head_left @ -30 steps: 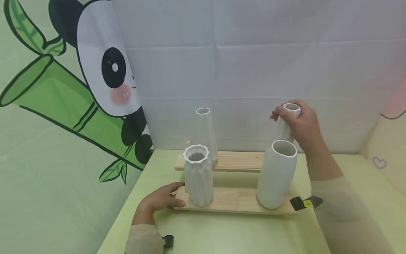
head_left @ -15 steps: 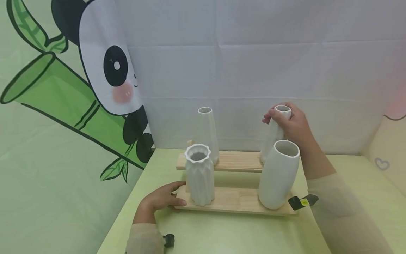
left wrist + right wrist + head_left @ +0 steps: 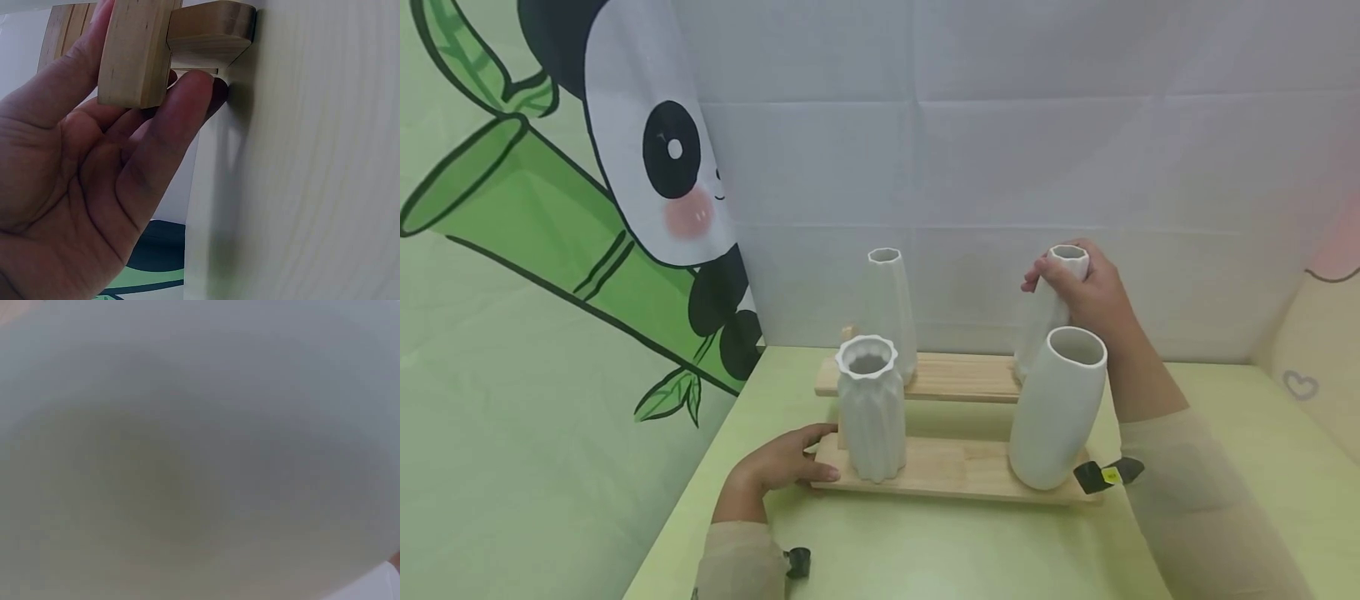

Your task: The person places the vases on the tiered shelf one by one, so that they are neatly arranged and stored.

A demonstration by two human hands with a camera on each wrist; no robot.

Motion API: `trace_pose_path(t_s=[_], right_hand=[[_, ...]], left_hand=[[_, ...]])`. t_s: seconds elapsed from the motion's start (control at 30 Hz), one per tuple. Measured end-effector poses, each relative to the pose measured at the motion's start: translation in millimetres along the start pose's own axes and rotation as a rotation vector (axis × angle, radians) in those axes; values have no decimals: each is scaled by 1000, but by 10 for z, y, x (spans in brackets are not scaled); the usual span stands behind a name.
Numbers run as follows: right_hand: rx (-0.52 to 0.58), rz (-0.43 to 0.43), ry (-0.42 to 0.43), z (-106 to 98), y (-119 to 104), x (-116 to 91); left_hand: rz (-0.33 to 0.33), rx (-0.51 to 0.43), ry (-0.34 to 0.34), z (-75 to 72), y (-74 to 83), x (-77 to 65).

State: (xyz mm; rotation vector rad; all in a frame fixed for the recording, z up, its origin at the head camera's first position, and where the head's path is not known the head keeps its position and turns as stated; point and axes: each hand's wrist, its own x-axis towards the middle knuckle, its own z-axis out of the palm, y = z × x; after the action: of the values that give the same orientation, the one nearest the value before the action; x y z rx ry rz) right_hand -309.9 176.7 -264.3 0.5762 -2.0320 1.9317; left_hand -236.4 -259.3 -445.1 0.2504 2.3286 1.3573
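Observation:
At the back right, my right hand (image 3: 1093, 287) grips the neck of a slim white vase (image 3: 1048, 312) with a faceted rim. That vase stands at the right of the upper board; its base is partly hidden behind a wide smooth white vase (image 3: 1058, 408). With thumb on top and fingers beneath, my left hand (image 3: 782, 462) holds the left end of the wooden shelf's (image 3: 955, 467) lower board. In the left wrist view the fingers (image 3: 165, 137) curl under the board's end (image 3: 134, 62). A blurred pale surface (image 3: 200, 456) fills the right wrist view.
A ribbed white vase (image 3: 871, 417) stands on the lower board's left, near my left hand. Behind it, another slim white vase (image 3: 891, 312) is on the upper board (image 3: 962, 377). The shelf sits on a pale yellow table (image 3: 970, 550) before a white backdrop (image 3: 970, 167).
My right hand has shifted left and slightly down with the slim vase, which came to stand on the upper board. During the last half second it stays there. My left hand keeps its hold.

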Motion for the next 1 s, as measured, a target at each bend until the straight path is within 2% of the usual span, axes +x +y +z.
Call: trace_pose_path(t_s=[0.6,0.83,1.0], right_hand=[[-100,49,51,10,0,4],[-136,77,30,13,-77,-22],[-111,88,1,-25,-37,13]], left_hand=[[-4,-7,-2,11,-3,40],[-4,-22,-12,24,-29,74],[-7,-5,1,22,-33,78]])
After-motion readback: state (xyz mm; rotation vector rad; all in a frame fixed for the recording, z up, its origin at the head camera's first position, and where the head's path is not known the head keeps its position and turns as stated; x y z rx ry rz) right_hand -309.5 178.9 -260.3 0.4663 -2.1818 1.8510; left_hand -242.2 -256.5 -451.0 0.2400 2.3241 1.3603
